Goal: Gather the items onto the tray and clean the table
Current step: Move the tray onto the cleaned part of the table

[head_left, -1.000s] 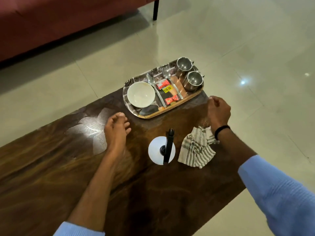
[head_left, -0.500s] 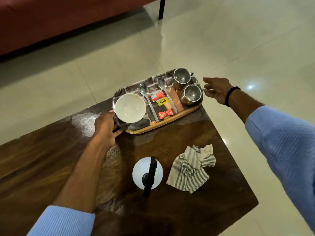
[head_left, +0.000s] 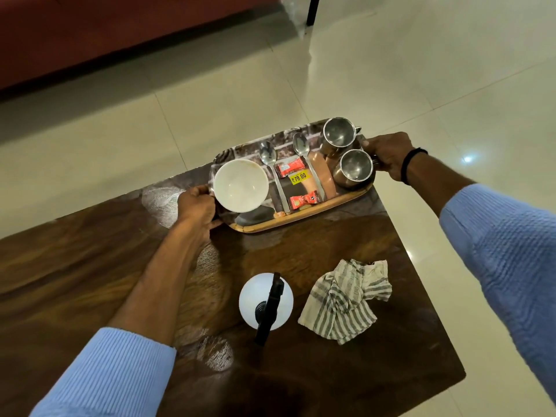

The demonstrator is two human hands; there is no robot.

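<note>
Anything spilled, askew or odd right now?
Nothing spilled on the tray. Whitish smears mark the table beside the left hand and near the spray bottle; the cloth lies crumpled beside it.

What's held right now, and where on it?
The tray, by its two short ends: left hand beside the white bowl, right hand beside the steel mugs.

I cannot see the fingertips of the left hand point(head_left: 197, 206): they go under the left end of the patterned rectangular tray point(head_left: 301, 219). The right hand point(head_left: 388, 155) loses its fingertips behind the nearer steel cup point(head_left: 355, 168). A dark shape point(head_left: 255, 216) under the round white bowl point(head_left: 240, 185) is half covered, and I cannot tell what it is. Print on the red sachets point(head_left: 290, 168) is too small to read. The dark wooden table point(head_left: 90, 251) runs off the left and lower edges, the red sofa point(head_left: 120, 34) off the top.
</note>
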